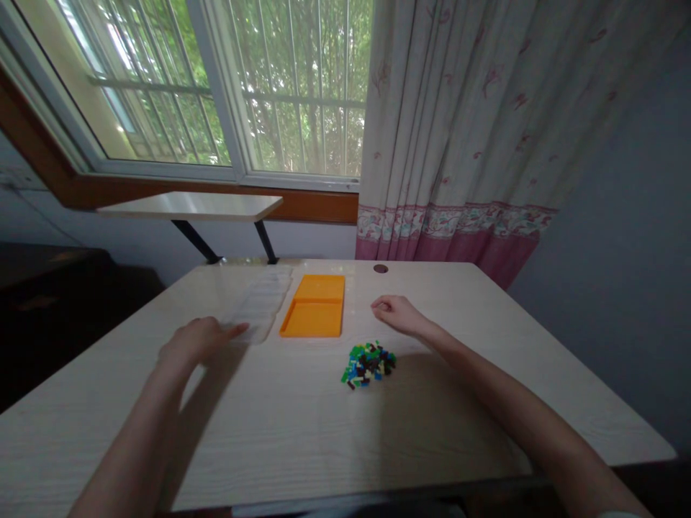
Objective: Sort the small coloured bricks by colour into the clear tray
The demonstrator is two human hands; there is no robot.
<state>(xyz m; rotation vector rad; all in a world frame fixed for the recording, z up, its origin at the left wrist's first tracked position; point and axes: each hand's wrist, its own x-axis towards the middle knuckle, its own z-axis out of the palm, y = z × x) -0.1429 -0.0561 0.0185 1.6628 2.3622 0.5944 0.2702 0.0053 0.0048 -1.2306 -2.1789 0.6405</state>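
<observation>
My left hand [199, 338] lies on the pale wooden table [302, 439], fingers stretched toward a clear plastic tray [262, 302] and touching its near edge. An orange tray [314, 307] sits just right of the clear one, with nothing in it. My right hand [393, 314] rests on the table to the right of the orange tray, its fingers curled loosely with nothing visible in them. A small pile of several tiny coloured bricks [368, 363], green, blue, yellow and dark, lies in front of my right hand.
A small round hole [381, 268] marks the table's far edge. Behind stand a narrow shelf [188, 205] on black brackets, a barred window [227, 86] and a pink-hemmed curtain [458, 144]. A dark cabinet [59, 288] is at the left.
</observation>
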